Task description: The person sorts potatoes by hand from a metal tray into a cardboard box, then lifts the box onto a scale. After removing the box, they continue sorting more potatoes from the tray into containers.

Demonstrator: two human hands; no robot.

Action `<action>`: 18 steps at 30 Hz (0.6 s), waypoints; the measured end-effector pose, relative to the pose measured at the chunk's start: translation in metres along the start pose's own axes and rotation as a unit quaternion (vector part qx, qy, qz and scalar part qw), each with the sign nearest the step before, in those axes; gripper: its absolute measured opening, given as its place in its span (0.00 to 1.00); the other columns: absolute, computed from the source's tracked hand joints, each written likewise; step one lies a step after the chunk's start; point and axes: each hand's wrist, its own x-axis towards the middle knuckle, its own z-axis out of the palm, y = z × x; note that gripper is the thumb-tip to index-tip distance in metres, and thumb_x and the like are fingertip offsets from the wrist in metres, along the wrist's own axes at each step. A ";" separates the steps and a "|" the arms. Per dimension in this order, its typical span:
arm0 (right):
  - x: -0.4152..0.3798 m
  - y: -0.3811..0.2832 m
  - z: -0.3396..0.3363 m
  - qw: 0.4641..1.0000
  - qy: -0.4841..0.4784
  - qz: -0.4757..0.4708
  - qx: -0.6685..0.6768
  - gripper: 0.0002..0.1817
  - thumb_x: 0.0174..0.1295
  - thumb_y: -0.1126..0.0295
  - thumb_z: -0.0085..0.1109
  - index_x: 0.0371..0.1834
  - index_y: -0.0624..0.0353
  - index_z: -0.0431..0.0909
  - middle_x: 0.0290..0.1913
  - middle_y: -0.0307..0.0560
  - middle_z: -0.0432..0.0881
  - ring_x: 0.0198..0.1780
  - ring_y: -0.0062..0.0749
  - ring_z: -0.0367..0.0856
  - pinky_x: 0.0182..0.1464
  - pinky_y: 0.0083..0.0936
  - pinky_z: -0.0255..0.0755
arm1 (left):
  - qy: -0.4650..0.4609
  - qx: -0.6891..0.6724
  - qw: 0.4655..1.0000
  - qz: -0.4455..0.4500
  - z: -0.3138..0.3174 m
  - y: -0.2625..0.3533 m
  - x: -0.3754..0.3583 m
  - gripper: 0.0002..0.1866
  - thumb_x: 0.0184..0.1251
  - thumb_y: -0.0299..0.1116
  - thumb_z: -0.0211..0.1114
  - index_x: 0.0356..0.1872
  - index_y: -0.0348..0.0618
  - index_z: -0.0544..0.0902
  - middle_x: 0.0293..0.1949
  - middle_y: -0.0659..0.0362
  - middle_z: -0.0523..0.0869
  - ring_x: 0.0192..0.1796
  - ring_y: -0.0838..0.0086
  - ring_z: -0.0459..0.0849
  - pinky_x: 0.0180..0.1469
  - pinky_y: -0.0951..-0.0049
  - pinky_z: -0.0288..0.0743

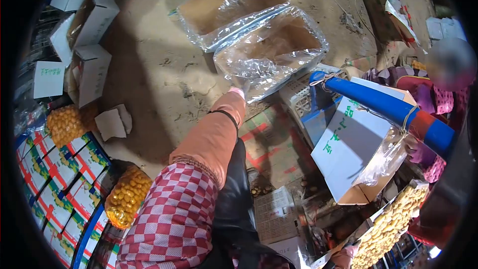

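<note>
My left hand (237,91), at the end of an orange cuff and checkered sleeve, is at the near edge of a plastic-lined box (271,52), closed on its rim; the fingers are mostly hidden. A second lined box (231,2) lies beyond it. Low on the right, my right hand (343,257) grips the end of a tilted box of small potatoes (386,226). Only part of that hand shows. A white box with green writing (351,142) is tilted under a blue padded bar (383,100).
A co-worker in pink sleeves (443,100) is at the right, one hand by the white box. Net bags of potatoes (128,197) and stacked printed cartons (69,184) stand at the left. Crates (276,214) are near my legs. White cartons (92,69) stand upper left.
</note>
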 end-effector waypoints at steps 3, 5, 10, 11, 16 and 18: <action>0.002 0.005 0.002 1.000 -0.002 -0.002 -0.005 0.31 0.68 0.57 0.59 0.72 0.55 0.66 0.71 0.58 0.69 0.72 0.51 0.66 0.70 0.41 0.63 | -0.004 0.016 1.000 -0.003 0.024 -0.002 0.025 0.17 0.59 0.43 0.71 0.50 0.57 0.89 0.55 0.60 0.88 0.58 0.63 0.85 0.57 0.63 0.81; -0.001 0.007 0.002 1.000 -0.006 0.001 -0.006 0.31 0.68 0.58 0.58 0.72 0.55 0.67 0.71 0.58 0.69 0.71 0.51 0.66 0.70 0.41 0.63 | 0.000 0.015 1.000 -0.006 0.037 -0.008 0.024 0.17 0.58 0.43 0.72 0.49 0.57 0.90 0.54 0.60 0.88 0.58 0.63 0.86 0.56 0.63 0.82; 0.003 0.007 0.005 1.000 -0.011 0.024 0.003 0.30 0.69 0.58 0.57 0.72 0.55 0.67 0.70 0.57 0.70 0.71 0.51 0.67 0.68 0.41 0.65 | 0.004 0.011 0.999 -0.039 0.052 -0.030 -0.029 0.19 0.52 0.45 0.76 0.46 0.56 0.90 0.53 0.58 0.88 0.56 0.66 0.86 0.56 0.65 0.82; 0.002 0.004 0.000 0.999 -0.017 0.027 0.004 0.29 0.69 0.58 0.57 0.72 0.55 0.67 0.70 0.57 0.70 0.71 0.51 0.67 0.68 0.41 0.66 | -0.007 0.030 0.999 -0.038 0.062 -0.036 -0.045 0.19 0.53 0.46 0.75 0.46 0.55 0.90 0.52 0.58 0.88 0.56 0.66 0.86 0.55 0.65 0.82; 0.000 0.004 0.022 0.998 -0.022 0.054 0.035 0.28 0.70 0.58 0.56 0.71 0.55 0.68 0.70 0.57 0.70 0.70 0.50 0.68 0.66 0.41 0.67 | -0.015 0.091 0.995 -0.044 0.122 -0.080 -0.139 0.14 0.62 0.46 0.68 0.46 0.57 0.90 0.50 0.56 0.89 0.55 0.65 0.86 0.54 0.65 0.81; 0.001 0.000 0.028 0.997 -0.020 0.054 0.054 0.28 0.70 0.58 0.56 0.71 0.55 0.68 0.69 0.57 0.71 0.69 0.50 0.68 0.66 0.41 0.68 | -0.010 0.110 0.993 -0.050 0.132 -0.099 -0.195 0.13 0.63 0.45 0.67 0.46 0.58 0.90 0.50 0.56 0.89 0.55 0.65 0.86 0.53 0.65 0.81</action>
